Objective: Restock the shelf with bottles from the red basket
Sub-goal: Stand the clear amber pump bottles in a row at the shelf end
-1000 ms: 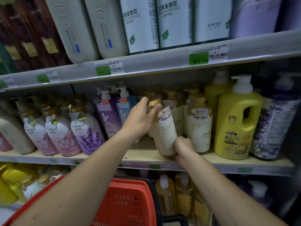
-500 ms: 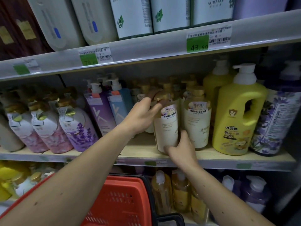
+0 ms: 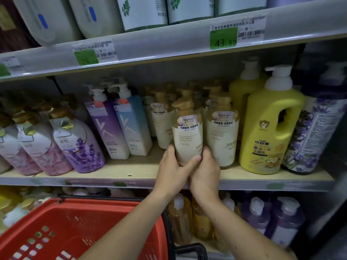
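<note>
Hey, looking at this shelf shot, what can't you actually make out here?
Head view, the only one:
- Base of the cream bottle: covered by the left hand and right hand, so whether it rests on the shelf is unclear.
- Red basket: cut off by the bottom edge and crossed by the left forearm; its contents are unseen.
- Left price tag: digits blurred.
- Top-shelf bottles: tops cut by the upper edge.

One red basket (image 3: 62,228), two hands, two yellow jugs, two green price tags.
</note>
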